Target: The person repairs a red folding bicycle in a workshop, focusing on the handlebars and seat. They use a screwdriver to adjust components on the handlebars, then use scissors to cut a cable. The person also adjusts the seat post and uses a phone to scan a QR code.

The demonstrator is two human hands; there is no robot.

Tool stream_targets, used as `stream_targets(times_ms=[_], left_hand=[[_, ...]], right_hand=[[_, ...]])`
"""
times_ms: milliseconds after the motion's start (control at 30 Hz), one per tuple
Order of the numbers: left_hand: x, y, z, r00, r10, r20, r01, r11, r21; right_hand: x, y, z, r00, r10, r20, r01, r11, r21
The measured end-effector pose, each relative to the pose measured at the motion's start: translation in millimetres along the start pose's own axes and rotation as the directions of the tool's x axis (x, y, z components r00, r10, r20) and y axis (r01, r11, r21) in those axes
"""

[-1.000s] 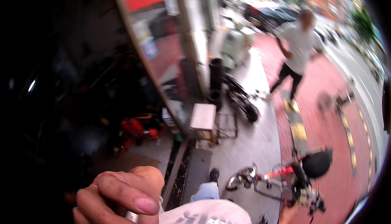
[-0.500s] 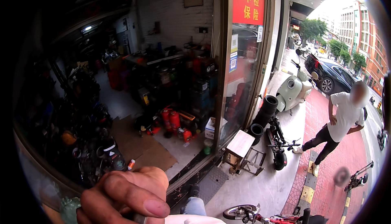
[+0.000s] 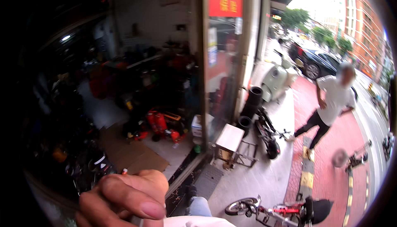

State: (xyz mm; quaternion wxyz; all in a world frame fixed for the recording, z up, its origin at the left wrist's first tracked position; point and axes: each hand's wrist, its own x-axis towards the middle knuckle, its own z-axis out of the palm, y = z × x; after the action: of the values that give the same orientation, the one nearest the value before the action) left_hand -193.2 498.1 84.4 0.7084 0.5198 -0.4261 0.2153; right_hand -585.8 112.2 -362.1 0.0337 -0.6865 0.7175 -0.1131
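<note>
Close up at the lower left, my left hand [image 3: 126,196] is raised with its fingers curled and pressed together. A nail faces the lower right. Under the fingers a thin pale edge shows at the bottom rim, too little to name. My right hand is out of the picture. Below, beside the hand, are a piece of my white clothing [image 3: 200,221] and a blue-jeaned leg [image 3: 199,206] with a dark shoe over the doorway ramp.
A dim workshop holds red fire extinguishers [image 3: 157,121] and motorbikes. Outside stand a white-topped stool [image 3: 229,137], stacked tyres [image 3: 251,102], a folded kick scooter [image 3: 268,136], a pale green scooter [image 3: 277,80], a red bike [image 3: 285,208], and a person in white [image 3: 334,97] on red paving.
The view has swung to the right, so the doorway and street have slid left in the picture. More of the red bike shows. My left hand stays curled in nearly the same place.
</note>
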Motion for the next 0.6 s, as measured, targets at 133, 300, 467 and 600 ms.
stream_targets(times_ms=[133,300,467,600], left_hand=[[-2.6,-29.2,-3.6,0.993,0.018,0.114,-0.017,1.0,-0.006],[2.9,-42.2,21.0,0.958,0.051,0.281,-0.042,0.998,-0.038],[9.6,-48.0,37.4,0.888,0.094,0.449,-0.059,0.994,-0.092],[24.2,-46.0,34.1,0.765,-0.04,0.643,0.08,0.996,-0.033]], right_hand=[[9.0,-30.4,-44.7,0.987,-0.14,-0.083,0.156,0.956,0.247],[2.2,-50.6,-49.4,0.97,-0.168,-0.175,0.213,0.935,0.284],[-15.5,-60.3,-42.5,0.953,-0.118,-0.279,0.217,0.909,0.356],[-23.6,-55.3,-57.8,0.967,0.076,-0.244,0.064,0.851,0.521]])
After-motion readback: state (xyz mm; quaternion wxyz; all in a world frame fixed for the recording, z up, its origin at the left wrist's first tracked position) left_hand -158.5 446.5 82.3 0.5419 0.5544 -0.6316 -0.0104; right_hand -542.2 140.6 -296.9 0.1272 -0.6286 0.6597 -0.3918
